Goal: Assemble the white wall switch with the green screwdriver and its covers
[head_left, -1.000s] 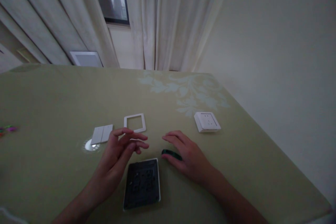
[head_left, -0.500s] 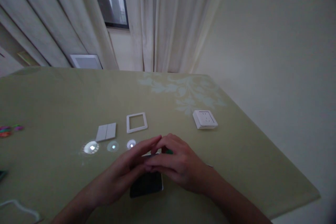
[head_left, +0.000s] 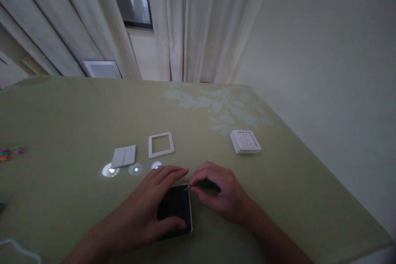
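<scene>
A dark square piece with a thin pale rim (head_left: 176, 203) lies on the table in front of me. My left hand (head_left: 151, 210) rests over its left side, fingers stretched toward the far edge and thumb lying across the dark face. In my right hand (head_left: 216, 192) a small screwdriver with a green handle (head_left: 210, 185) is pinched. Its thin metal shaft reaches the piece's far right corner. What the tip touches there is too small to make out.
Beyond my hands lie a white double switch plate (head_left: 123, 156) and a white square frame (head_left: 161, 145). A white wall socket (head_left: 245, 142) sits to the right. Small colourful items (head_left: 9, 152) and a white cable (head_left: 20, 247) are at the left.
My hands, which were touching above the dark piece, have moved apart. The left thumb now lies on the piece, and the screwdriver's shaft shows at its far right corner.
</scene>
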The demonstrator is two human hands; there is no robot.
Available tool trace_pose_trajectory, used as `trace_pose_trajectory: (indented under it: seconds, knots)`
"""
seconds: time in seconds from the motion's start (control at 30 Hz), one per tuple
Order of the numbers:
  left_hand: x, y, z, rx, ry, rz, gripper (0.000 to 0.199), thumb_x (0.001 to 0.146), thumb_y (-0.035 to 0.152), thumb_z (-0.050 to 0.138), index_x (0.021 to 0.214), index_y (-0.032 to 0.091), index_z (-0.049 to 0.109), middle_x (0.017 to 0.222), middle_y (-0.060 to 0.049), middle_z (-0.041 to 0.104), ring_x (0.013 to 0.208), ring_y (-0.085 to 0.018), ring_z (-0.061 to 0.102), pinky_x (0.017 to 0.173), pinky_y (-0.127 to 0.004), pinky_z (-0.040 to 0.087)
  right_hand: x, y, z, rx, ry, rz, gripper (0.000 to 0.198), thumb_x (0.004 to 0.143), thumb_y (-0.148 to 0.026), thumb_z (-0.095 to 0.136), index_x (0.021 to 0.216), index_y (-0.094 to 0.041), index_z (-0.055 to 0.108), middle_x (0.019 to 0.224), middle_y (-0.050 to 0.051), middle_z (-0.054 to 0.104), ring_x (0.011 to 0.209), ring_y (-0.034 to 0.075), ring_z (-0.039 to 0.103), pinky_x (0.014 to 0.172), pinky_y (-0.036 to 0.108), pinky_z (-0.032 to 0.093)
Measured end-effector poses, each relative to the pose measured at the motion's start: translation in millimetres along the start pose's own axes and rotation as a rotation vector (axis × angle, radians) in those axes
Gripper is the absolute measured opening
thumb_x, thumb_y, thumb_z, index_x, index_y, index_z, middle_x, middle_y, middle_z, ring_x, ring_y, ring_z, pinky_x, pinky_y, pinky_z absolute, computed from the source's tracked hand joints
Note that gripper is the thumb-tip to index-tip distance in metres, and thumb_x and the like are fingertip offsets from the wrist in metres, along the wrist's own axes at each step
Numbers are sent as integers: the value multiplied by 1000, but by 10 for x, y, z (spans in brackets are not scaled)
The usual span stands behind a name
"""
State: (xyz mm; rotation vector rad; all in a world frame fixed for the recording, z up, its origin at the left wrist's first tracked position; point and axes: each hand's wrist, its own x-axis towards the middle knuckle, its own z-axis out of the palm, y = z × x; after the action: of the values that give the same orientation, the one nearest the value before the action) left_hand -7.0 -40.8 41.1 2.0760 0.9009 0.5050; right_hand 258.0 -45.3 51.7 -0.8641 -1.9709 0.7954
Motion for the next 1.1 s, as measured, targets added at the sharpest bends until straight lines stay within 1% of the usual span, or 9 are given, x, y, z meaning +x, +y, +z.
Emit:
trace_pose_trajectory:
  seconds: [0.07,0.13,0.23,0.3,0.47,0.6,0.87,0.93,1.1]
  knots:
    - [6,-7,25,108,-56,-9,103,70,34,100,159,37,47,160,-9,56,149,-40,51,125,-62,45,-15,27,-35,35,-1,53,10,98,-13,74,106,-18,76,97,4,77,89,15,72,85,24,55]
    - [22,6,47,121,-109,-25,104,65,26,99,155,36,49,154,-8,58,143,-39,55,123,-59,47,-27,33,-43,60,-11,96,10,97,-14,75,105,-18,77,95,4,78,87,14,72,84,23,55]
    - [57,34,59,107,-127,-23,88,67,19,90,146,33,54,145,-7,62,134,-35,59,118,-54,50,-38,24,-20,86,-36,143,8,97,-16,76,105,-18,79,95,4,78,85,14,72,83,22,55]
    - [81,42,57,102,-116,0,83,67,18,88,142,33,55,141,-6,63,130,-34,60,115,-52,52,-41,15,1,96,-62,155,8,97,-17,77,105,-19,79,96,4,78,86,14,72,83,22,55]
    - [102,23,60,145,-63,61,86,70,18,86,145,34,48,143,-7,61,130,-34,59,113,-51,53,-44,10,41,105,-112,168,11,97,-16,77,106,-19,80,97,4,79,87,14,72,84,23,55]
    - [79,-2,65,211,-4,97,91,72,18,85,151,34,43,146,-9,60,133,-36,59,114,-54,51,-55,25,50,124,-108,180,11,96,-17,77,106,-20,81,98,4,79,86,14,72,82,23,55]
    - [78,-28,70,209,-3,112,88,73,23,86,151,33,48,146,-9,62,132,-37,61,114,-53,52,-66,16,72,104,-117,159,13,96,-15,73,104,-22,81,93,2,80,81,14,72,80,24,56]
    - [77,-46,80,214,-3,107,88,73,23,86,152,33,47,146,-10,62,132,-37,60,114,-53,52,-71,24,88,94,-130,142,13,97,-14,72,103,-22,81,94,2,80,82,14,73,80,24,55]
    - [79,-82,90,218,-6,112,90,74,23,86,153,32,45,148,-10,60,134,-37,59,115,-54,51,-101,87,131,45,-152,39,15,98,-12,71,106,-21,78,101,4,81,95,16,74,89,26,56]
